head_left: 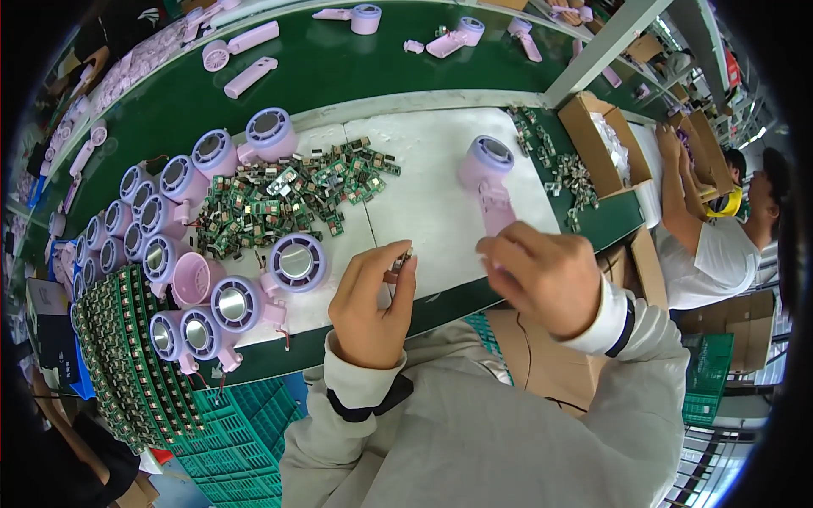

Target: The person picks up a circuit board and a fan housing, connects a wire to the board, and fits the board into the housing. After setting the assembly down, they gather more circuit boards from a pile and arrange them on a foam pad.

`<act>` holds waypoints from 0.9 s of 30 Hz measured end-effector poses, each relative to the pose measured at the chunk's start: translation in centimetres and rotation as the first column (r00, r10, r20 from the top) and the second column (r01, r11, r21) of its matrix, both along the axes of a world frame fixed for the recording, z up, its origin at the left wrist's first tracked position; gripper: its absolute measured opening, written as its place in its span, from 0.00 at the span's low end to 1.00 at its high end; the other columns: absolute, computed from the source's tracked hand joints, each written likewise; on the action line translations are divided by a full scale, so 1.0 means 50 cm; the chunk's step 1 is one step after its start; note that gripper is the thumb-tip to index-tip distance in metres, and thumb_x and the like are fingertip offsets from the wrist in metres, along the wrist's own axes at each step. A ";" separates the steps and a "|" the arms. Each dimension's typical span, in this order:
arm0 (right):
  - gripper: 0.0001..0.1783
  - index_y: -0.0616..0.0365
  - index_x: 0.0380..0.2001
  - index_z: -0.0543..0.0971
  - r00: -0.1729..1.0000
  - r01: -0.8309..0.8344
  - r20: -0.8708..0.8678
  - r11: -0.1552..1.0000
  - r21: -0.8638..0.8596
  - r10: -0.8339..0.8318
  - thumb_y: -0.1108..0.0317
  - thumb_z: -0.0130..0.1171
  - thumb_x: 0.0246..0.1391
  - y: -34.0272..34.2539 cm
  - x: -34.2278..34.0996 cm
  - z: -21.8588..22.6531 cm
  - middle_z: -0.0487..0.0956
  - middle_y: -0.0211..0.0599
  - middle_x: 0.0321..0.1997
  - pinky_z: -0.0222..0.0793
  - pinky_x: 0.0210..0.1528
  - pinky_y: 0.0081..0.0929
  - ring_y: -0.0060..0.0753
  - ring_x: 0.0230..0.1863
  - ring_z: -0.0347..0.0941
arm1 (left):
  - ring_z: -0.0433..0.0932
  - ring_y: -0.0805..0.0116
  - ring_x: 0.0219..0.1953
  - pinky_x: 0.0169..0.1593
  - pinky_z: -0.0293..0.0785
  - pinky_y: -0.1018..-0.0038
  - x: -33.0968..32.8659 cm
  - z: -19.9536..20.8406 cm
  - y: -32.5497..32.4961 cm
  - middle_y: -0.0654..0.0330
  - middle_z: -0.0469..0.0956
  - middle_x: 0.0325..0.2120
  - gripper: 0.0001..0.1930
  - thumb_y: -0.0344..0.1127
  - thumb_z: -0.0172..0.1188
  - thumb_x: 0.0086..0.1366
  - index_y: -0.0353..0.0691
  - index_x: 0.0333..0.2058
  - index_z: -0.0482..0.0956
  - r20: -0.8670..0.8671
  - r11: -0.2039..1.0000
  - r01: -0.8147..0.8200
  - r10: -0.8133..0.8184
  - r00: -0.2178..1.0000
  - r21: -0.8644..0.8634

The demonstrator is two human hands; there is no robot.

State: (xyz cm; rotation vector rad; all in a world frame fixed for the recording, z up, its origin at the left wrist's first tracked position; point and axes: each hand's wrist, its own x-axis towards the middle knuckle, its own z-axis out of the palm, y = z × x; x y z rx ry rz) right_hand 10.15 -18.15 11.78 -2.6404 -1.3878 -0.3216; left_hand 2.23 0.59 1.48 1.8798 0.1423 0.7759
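Observation:
My left hand pinches a small circuit board between thumb and fingertips, above the near edge of the white foam sheet. My right hand is closed, with fingers curled and slightly blurred; what they hold, if anything, is hidden. Just beyond it, a pink-and-lilac handheld fan lies on the foam, its handle pointing toward me. The handle's near end goes out of sight behind my right hand, and I cannot tell if they touch. To the left of the fan spreads a heap of small green circuit boards.
Several fan heads crowd the left side, beside stacked circuit panels and a green crate. Past the bench rail, a green conveyor carries fan parts. At right stand a cardboard box and a co-worker in a white shirt.

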 end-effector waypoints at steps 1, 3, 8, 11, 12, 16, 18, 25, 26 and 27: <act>0.15 0.53 0.42 0.84 0.986 -0.020 -0.163 0.999 0.051 0.028 0.74 0.70 0.48 0.004 -0.016 -0.005 0.80 0.34 0.34 0.76 0.27 0.30 0.39 0.24 0.79 | 0.82 0.66 0.29 0.33 0.77 0.74 0.001 0.002 -0.001 0.55 0.83 0.36 0.13 0.20 0.69 0.61 0.37 0.45 0.84 -0.010 0.999 -0.006 0.005 1.000 -0.050; 0.16 0.53 0.43 0.84 0.962 0.047 -0.272 0.991 0.125 -0.012 0.74 0.70 0.48 0.001 -0.013 -0.011 0.81 0.34 0.34 0.76 0.27 0.30 0.38 0.24 0.80 | 0.81 0.68 0.28 0.33 0.76 0.75 0.005 -0.002 -0.002 0.56 0.83 0.35 0.13 0.21 0.69 0.61 0.37 0.45 0.84 -0.005 0.999 0.001 -0.002 1.000 -0.036; 0.20 0.53 0.47 0.85 0.932 0.118 -0.360 0.978 0.172 -0.049 0.75 0.69 0.47 -0.005 0.053 -0.034 0.83 0.35 0.35 0.77 0.28 0.29 0.36 0.25 0.81 | 0.81 0.70 0.26 0.33 0.76 0.76 0.005 -0.013 -0.003 0.56 0.84 0.33 0.13 0.22 0.70 0.61 0.37 0.45 0.84 0.029 0.999 0.035 -0.035 0.999 -0.019; 0.21 0.52 0.47 0.86 0.955 0.036 -0.297 0.993 0.115 0.000 0.75 0.69 0.47 -0.016 0.066 -0.054 0.84 0.35 0.35 0.77 0.29 0.30 0.36 0.26 0.82 | 0.81 0.71 0.29 0.35 0.77 0.77 -0.005 -0.005 -0.003 0.57 0.84 0.33 0.13 0.22 0.70 0.61 0.37 0.46 0.84 0.005 0.991 0.122 -0.122 0.993 -0.054; 0.21 0.51 0.47 0.86 0.957 -0.009 -0.288 0.996 0.088 0.034 0.75 0.69 0.47 -0.019 0.068 -0.059 0.84 0.36 0.35 0.77 0.30 0.30 0.37 0.26 0.82 | 0.81 0.73 0.31 0.37 0.77 0.78 -0.010 0.001 -0.003 0.57 0.85 0.34 0.13 0.22 0.70 0.62 0.37 0.46 0.84 -0.014 0.976 0.198 -0.200 0.980 -0.094; 0.20 0.51 0.46 0.86 0.946 -0.089 -0.303 0.992 0.091 0.113 0.75 0.70 0.47 -0.018 0.064 -0.063 0.85 0.37 0.33 0.77 0.31 0.32 0.39 0.27 0.82 | 0.82 0.74 0.33 0.38 0.77 0.79 -0.025 0.002 -0.025 0.58 0.85 0.35 0.13 0.23 0.70 0.62 0.37 0.46 0.85 -0.048 0.930 0.340 -0.349 0.936 -0.136; 0.19 0.51 0.46 0.86 0.938 -0.094 -0.321 0.989 0.114 0.126 0.74 0.70 0.47 -0.017 0.063 -0.069 0.84 0.37 0.32 0.77 0.31 0.33 0.40 0.27 0.82 | 0.82 0.74 0.33 0.38 0.77 0.79 -0.025 0.001 -0.033 0.58 0.86 0.34 0.13 0.23 0.70 0.62 0.37 0.45 0.85 -0.067 0.914 0.384 -0.395 0.916 -0.134; 0.15 0.53 0.44 0.85 0.906 -0.368 -0.186 0.925 0.098 0.380 0.72 0.70 0.51 -0.030 0.100 -0.105 0.84 0.35 0.31 0.76 0.31 0.34 0.40 0.28 0.81 | 0.82 0.74 0.30 0.37 0.78 0.79 -0.018 0.002 -0.042 0.57 0.86 0.33 0.15 0.21 0.70 0.59 0.36 0.46 0.85 -0.114 0.916 0.402 -0.399 0.910 -0.001; 0.15 0.53 0.44 0.85 0.906 -0.366 -0.187 0.924 0.109 0.381 0.72 0.70 0.51 -0.033 0.103 -0.108 0.84 0.35 0.31 0.76 0.31 0.34 0.40 0.28 0.81 | 0.82 0.74 0.30 0.37 0.78 0.79 -0.018 0.002 -0.042 0.57 0.86 0.33 0.15 0.21 0.70 0.59 0.36 0.46 0.85 -0.123 0.915 0.403 -0.399 0.909 0.007; 0.14 0.54 0.43 0.85 0.900 -0.352 -0.206 0.920 0.173 0.383 0.72 0.70 0.51 -0.037 0.105 -0.109 0.83 0.35 0.30 0.76 0.30 0.33 0.39 0.28 0.81 | 0.82 0.74 0.31 0.38 0.78 0.79 -0.020 0.002 -0.041 0.57 0.86 0.33 0.15 0.21 0.70 0.60 0.36 0.46 0.85 -0.123 0.915 0.404 -0.400 0.908 0.009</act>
